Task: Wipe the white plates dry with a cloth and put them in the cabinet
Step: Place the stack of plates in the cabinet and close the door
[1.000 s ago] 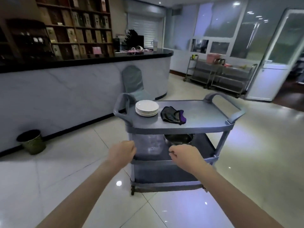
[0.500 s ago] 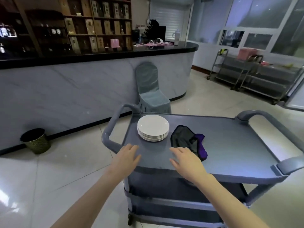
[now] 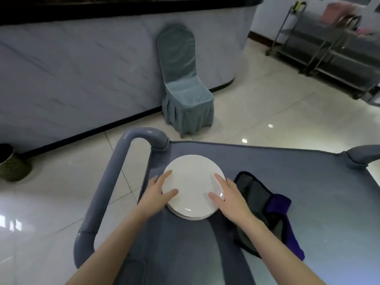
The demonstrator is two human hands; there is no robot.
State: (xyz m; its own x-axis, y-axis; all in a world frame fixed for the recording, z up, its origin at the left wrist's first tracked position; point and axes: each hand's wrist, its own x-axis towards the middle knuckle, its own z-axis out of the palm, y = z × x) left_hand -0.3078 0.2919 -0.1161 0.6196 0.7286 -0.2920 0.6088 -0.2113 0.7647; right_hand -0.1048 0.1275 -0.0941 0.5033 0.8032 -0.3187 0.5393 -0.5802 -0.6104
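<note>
Both flat and straight-fingered on stacked plates (image 3: 193,182): left hand (image 3: 158,191) at one rim, right hand (image 3: 229,197) opposite; cloth (image 3: 258,199) just beside, on cart (image 3: 298,175).

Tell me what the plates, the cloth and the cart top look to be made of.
Plates: glazed ceramic or porcelain, likely; smooth white face with sharp glints near the rim. Melamine is not ruled out.
Cloth: soft fabric, perhaps microfibre, matt; it lies crumpled in folds, dark grey with a purple part.
Cart top: moulded grey plastic, probably; dull, even surface with a raised edge.
</note>
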